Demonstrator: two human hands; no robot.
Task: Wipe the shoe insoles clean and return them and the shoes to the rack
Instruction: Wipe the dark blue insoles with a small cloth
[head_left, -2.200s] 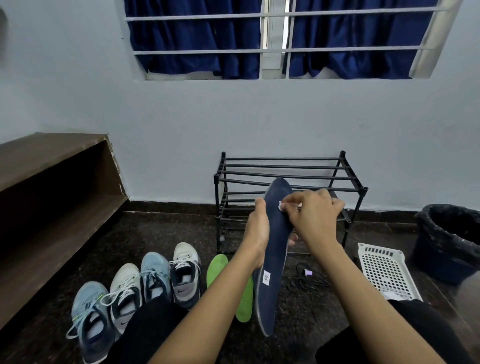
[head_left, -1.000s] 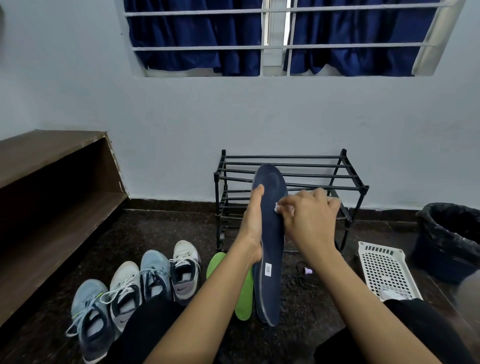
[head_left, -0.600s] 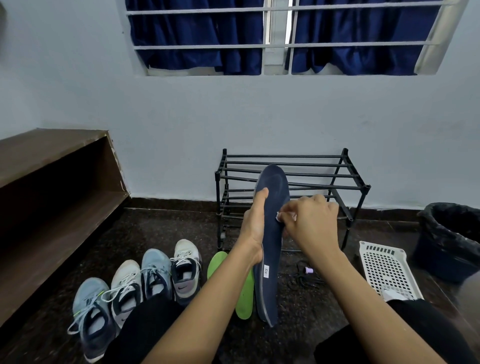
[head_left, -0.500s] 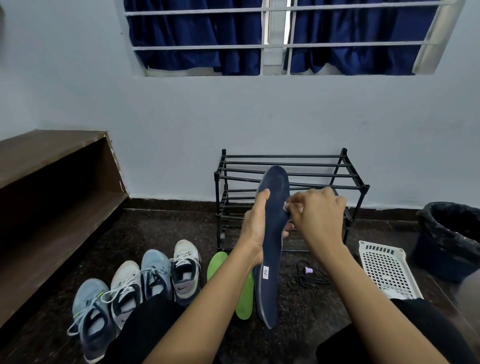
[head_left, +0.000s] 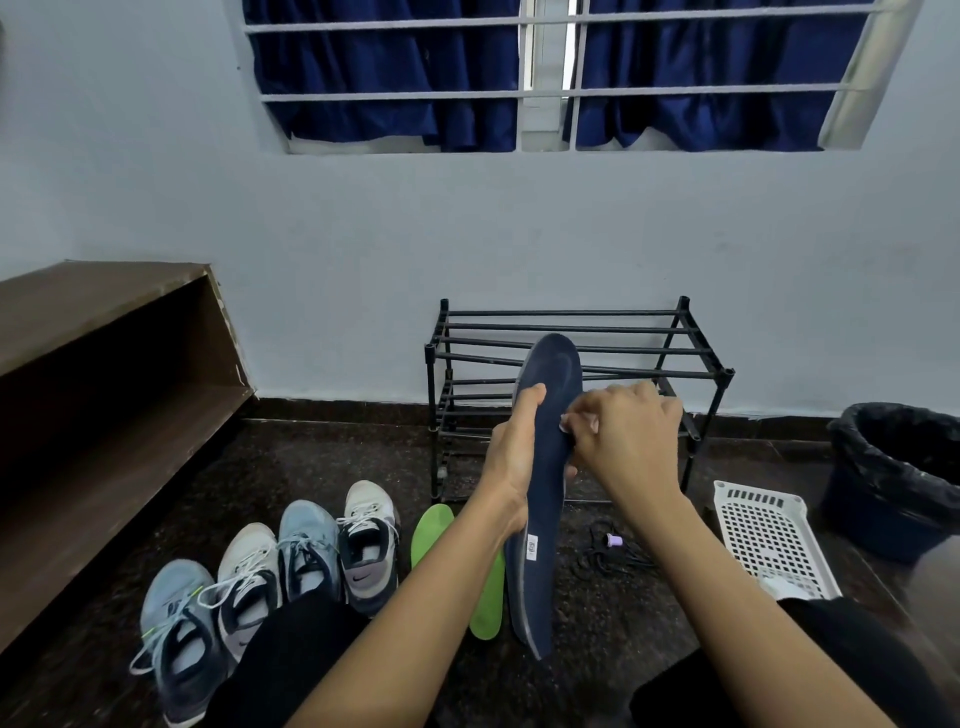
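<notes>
Before the black metal rack (head_left: 571, 327), set against a pale blue wall (head_left: 467, 234), the left hand (head_left: 511, 457) grips a navy insole (head_left: 545, 571) upright; the right hand (head_left: 631, 441) pinches a small white wipe (head_left: 563, 423) to it; four trainers (head_left: 311, 545) line the dark speckled floor (head_left: 322, 457) left of the rack.

4 shoes (head_left: 306, 545) left of the floor insole (head_left: 432, 525), rack (head_left: 571, 327) behind, basket (head_left: 769, 535) and bin (head_left: 893, 467) right

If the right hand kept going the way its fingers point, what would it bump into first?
The dark blue insole. The right hand points leftward, its fingers pinching a white wipe that seems pressed against it. The left hand grips the insole's other side.
</notes>
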